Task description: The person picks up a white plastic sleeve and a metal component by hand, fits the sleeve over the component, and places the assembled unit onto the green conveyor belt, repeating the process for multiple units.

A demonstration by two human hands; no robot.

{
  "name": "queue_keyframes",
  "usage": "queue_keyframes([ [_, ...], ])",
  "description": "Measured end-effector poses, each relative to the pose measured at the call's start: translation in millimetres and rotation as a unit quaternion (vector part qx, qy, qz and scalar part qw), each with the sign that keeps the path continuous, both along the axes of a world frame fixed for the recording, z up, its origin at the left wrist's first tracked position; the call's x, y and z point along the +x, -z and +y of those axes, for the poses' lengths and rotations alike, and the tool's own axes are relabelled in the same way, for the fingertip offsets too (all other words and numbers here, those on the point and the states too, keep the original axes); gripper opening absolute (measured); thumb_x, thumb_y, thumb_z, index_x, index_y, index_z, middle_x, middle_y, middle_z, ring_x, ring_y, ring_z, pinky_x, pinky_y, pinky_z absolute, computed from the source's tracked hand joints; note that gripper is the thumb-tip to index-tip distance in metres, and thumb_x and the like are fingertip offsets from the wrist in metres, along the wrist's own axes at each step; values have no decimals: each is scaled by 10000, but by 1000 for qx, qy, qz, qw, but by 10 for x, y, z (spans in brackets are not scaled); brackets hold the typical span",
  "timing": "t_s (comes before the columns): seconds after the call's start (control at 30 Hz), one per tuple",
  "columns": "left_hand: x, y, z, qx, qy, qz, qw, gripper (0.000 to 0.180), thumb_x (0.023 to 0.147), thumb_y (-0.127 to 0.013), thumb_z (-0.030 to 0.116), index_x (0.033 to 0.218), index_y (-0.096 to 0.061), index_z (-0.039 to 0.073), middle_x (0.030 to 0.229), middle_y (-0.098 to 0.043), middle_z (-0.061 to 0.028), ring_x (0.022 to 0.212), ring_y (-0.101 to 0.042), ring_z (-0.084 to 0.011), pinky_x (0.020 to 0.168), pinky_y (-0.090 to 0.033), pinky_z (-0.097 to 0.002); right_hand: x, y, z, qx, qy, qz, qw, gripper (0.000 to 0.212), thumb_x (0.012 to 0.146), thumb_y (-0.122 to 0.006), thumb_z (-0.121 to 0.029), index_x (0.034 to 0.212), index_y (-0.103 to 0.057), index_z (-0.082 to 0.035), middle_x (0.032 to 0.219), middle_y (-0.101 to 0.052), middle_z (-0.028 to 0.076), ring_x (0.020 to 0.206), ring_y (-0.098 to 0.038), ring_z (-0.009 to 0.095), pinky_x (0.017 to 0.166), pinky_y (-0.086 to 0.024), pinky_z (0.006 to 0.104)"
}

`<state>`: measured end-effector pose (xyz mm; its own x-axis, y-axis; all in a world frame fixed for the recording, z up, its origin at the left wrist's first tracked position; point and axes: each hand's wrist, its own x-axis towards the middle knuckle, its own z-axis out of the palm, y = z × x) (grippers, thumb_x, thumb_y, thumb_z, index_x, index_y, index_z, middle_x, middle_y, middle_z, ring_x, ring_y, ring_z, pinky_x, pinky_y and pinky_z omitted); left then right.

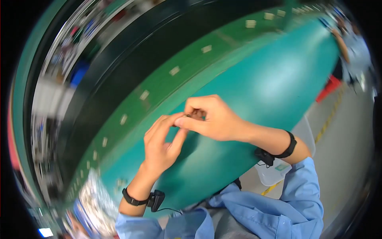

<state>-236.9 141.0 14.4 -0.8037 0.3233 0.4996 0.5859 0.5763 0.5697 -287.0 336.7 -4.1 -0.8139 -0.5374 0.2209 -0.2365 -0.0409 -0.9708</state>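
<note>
Above the green tabletop [215,155], my two hands meet at the fingertips. My left hand [161,139] is closed in a pinch, its thumb and index finger stretched toward the other hand. My right hand [219,119] is curled, with thumb and fingers pressed together at the same spot. Something small and dark [188,116] seems to show between the fingertips; it is too small and too covered to name. Black wrist straps with small black boxes sit on both wrists.
Beyond the table runs a green ledge [227,38] with small pale blocks, then a dark belt-like band [115,71]. A clear plastic bag [97,199] lies at lower left. A translucent bin [266,173] stands right of me. Another person [356,51] works far right, near something red [328,87].
</note>
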Motion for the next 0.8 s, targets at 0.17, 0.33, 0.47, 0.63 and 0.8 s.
queue_keyframes([
  [0.17, 1523, 86, -1102, 108, -206, -34, 972, 322, 872, -736, -55, 1185, -673, -10, 928, -728, -108, 847, -697, -218, 815, -540, -316, 697, -234, -1326, 32, -188, 14, 981, 232, 1002, -656, -219, 913, -695, -8, 705, -616, 21, 657, -537, 83, 590, -438, 272],
  [0.33, 2816, 313, -1941, 251, -414, 67, 872, 285, 936, -675, -54, 1217, -630, -41, 1001, -708, -131, 913, -680, -197, 841, -538, -314, 1439, -1, -2890, 117, -301, 289, 901, 209, 981, -583, -161, 1050, -711, -11, 1022, -705, 116, 959, -651, 246, 821, -515, 400],
  [0.47, 3635, 365, -2243, 268, -521, 127, 800, 258, 981, -606, -30, 1238, -595, -46, 1016, -693, -146, 917, -668, -190, 841, -538, -317, 2274, 106, -4251, 185, -452, 348, 800, 282, 930, -564, -129, 1143, -698, -2, 1308, -635, 136, 1288, -534, 296, 1073, -414, 442],
  [0.63, 4229, 561, -2365, 302, -596, 148, 729, 252, 996, -586, 8, 1245, -593, -34, 1005, -694, -140, 886, -666, -179, 808, -539, -307, 2910, 916, -5625, 53, -223, 513, 827, 330, 865, -559, -140, 1140, -703, -26, 1312, -611, 153, 1287, -519, 338, 1083, -372, 478],
  [0.8, 4594, 738, -2413, 351, -607, 139, 699, 270, 968, -615, -35, 1236, -582, -44, 1071, -660, -147, 891, -649, -188, 808, -530, -301, 3079, 861, -6398, 58, -206, 445, 870, 368, 873, -565, -140, 1212, -686, -63, 1340, -599, 152, 1308, -510, 349, 1085, -362, 481],
])
